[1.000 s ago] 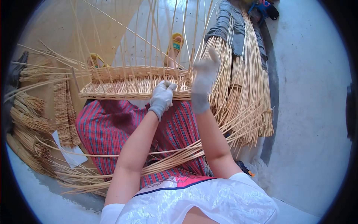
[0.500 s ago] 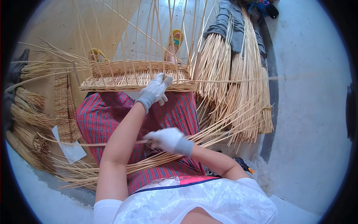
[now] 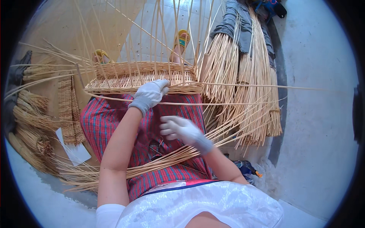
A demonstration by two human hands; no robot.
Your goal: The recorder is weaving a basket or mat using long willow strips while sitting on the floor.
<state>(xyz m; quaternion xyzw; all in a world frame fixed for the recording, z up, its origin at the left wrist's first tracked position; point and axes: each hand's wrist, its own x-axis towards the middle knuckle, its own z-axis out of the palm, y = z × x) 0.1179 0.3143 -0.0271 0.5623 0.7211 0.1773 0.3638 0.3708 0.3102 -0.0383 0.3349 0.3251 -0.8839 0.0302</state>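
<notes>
A half-woven wicker basket (image 3: pixel 114 86) with tall upright stakes lies across my knees on a red checked cloth (image 3: pixel 102 121). My left hand (image 3: pixel 150 94), in a white glove, is closed at the front edge of the basket, fingers curled over the weave. A long pale rod (image 3: pixel 220 103) runs from the basket's left end, passes at my left hand and stretches far to the right. Below it my right hand (image 3: pixel 182 131), gloved and slightly blurred, hovers over my lap with fingers loosely apart and nothing visible in them. A dark tool (image 3: pixel 155 149) lies on the cloth.
Loose rods (image 3: pixel 167 161) lie across my lap. A large bundle of rods (image 3: pixel 254 87), partly under grey cloth (image 3: pixel 245 34), lies at the right. At the left are a woven strip (image 3: pixel 67 110), white paper (image 3: pixel 74 150) and smaller bundles (image 3: pixel 32 114). Sandalled feet (image 3: pixel 180 43) show beyond the basket.
My right hand has let go of the rod and moved slightly right and up. That rod now crosses in front of the basket. My left hand has shifted slightly left and down.
</notes>
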